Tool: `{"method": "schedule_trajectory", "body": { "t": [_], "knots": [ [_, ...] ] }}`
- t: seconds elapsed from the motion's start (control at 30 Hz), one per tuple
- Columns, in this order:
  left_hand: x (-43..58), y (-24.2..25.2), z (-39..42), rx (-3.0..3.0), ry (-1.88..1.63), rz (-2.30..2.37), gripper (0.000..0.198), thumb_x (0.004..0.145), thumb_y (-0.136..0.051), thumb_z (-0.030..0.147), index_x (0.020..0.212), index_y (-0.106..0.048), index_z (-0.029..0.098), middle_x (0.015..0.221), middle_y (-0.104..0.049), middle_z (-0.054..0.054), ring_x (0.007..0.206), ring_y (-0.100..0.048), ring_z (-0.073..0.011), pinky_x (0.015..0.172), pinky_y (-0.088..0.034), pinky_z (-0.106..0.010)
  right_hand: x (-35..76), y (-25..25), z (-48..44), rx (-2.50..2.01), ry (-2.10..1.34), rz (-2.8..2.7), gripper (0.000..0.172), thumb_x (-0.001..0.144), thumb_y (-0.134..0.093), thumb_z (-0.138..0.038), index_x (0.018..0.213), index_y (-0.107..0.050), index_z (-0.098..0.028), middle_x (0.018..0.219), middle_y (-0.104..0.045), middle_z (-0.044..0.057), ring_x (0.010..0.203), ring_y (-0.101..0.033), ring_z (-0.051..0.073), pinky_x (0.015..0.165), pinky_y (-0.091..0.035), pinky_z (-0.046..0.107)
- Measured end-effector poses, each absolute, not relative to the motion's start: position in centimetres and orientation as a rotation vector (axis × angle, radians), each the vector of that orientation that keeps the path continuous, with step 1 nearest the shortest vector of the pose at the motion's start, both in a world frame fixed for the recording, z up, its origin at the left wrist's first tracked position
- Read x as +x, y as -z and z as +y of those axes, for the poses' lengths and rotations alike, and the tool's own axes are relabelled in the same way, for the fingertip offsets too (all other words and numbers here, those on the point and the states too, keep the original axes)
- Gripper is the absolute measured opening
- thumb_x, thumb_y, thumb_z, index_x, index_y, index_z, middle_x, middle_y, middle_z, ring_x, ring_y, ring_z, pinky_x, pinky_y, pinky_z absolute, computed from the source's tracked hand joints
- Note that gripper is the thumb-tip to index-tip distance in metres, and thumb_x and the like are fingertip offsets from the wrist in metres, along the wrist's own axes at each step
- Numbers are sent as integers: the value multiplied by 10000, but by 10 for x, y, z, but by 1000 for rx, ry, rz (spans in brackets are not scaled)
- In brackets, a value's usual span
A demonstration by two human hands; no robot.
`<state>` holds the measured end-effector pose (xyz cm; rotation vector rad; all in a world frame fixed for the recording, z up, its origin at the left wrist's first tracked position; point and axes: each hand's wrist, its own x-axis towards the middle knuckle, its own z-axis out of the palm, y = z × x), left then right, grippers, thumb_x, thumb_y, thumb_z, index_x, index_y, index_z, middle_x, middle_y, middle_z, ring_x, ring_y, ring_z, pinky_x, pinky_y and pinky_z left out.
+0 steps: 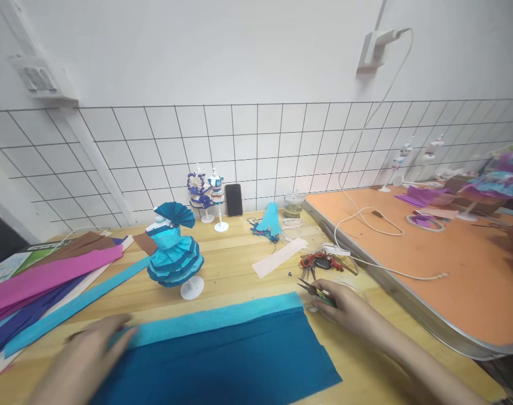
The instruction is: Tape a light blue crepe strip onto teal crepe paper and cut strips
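A wide dark blue crepe paper sheet lies before me, with a light blue strip along its far edge. Over the left end of that strip is my left hand, a little blurred, thumb and fingers apart. By the strip's right end, my right hand is closed on small scissors with dark blades and a yellow-green handle. The blades point left, slightly parted. Beyond the paper stands a small dress form in a ruffled blue paper dress with a pleated fan.
Coloured paper strips are piled at left. Behind are two smaller dress forms, a phone, blue scraps and a glass jar. Keys and a white cable lie at right, beside an orange table.
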<state>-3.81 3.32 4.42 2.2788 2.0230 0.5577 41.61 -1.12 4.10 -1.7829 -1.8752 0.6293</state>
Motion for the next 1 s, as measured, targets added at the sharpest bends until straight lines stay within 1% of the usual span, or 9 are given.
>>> {"method": "schedule_trajectory", "body": {
  "t": [0.07,0.17,0.33,0.47,0.53,0.63,0.73,0.9,1.0],
  "knots": [
    [20,-44,41,2348,-453,1712,296,791,-454,424,877,-658,227,966,-692,-61,939,-603,-256,878,-420,-380,417,-36,-24,-1811,-597,-1862,207,831,-471,-399,855,-572,-220,869,-663,59,814,-601,249,700,-429,322],
    [107,-39,53,2372,-365,1354,274,833,-429,347,834,-656,194,897,-665,-73,904,-575,-232,832,-406,-336,418,-24,-43,-1863,-568,-1793,248,866,-410,-426,864,-560,-229,868,-664,63,811,-611,242,696,-449,315],
    [184,-17,73,2350,-350,1285,155,743,-573,298,807,-648,179,867,-633,-73,874,-558,-225,783,-388,-313,424,7,-77,-1935,-444,-1638,340,860,-431,-433,1127,-493,-232,1271,-546,105,1150,-507,263,935,-406,373],
    [196,-11,82,2291,-324,1263,80,688,-597,247,634,-605,187,724,-618,-34,767,-561,-202,702,-378,-292,429,27,-92,-1929,-347,-1644,340,856,-437,-403,1146,-498,-237,1351,-476,87,1216,-453,250,965,-402,379],
    [195,-14,82,2252,-310,1226,103,693,-575,240,604,-579,187,689,-609,-20,729,-557,-183,660,-371,-271,430,30,-92,-1952,-362,-1649,289,848,-445,-371,1103,-520,-256,1312,-516,75,1172,-499,253,902,-451,367],
    [192,-21,79,2184,-294,1171,144,742,-513,291,673,-572,180,684,-600,-8,681,-543,-161,602,-363,-250,432,22,-84,-1989,-407,-1605,234,849,-433,-332,1061,-510,-269,1091,-639,65,947,-624,247,743,-493,343],
    [189,-24,78,2115,-271,1120,220,759,-495,367,819,-571,170,717,-599,-4,674,-536,-155,589,-376,-243,434,10,-73,-1948,-461,-1534,170,864,-413,-355,961,-515,-261,865,-655,41,757,-621,228,662,-464,324],
    [209,-24,80,2037,-244,1060,480,606,-674,417,1001,-563,168,985,-617,-59,913,-540,-207,738,-400,-267,434,0,-61,-1841,-526,-1482,181,865,-420,-400,839,-513,-247,806,-642,33,763,-596,224,673,-443,296],
    [229,-24,83,2000,-176,1014,377,557,-706,384,853,-613,169,836,-641,-22,779,-559,-190,640,-395,-251,433,0,-58,-1809,-531,-1474,190,870,-415,-398,860,-523,-242,847,-649,31,808,-594,215,695,-443,276]
  ]
}}
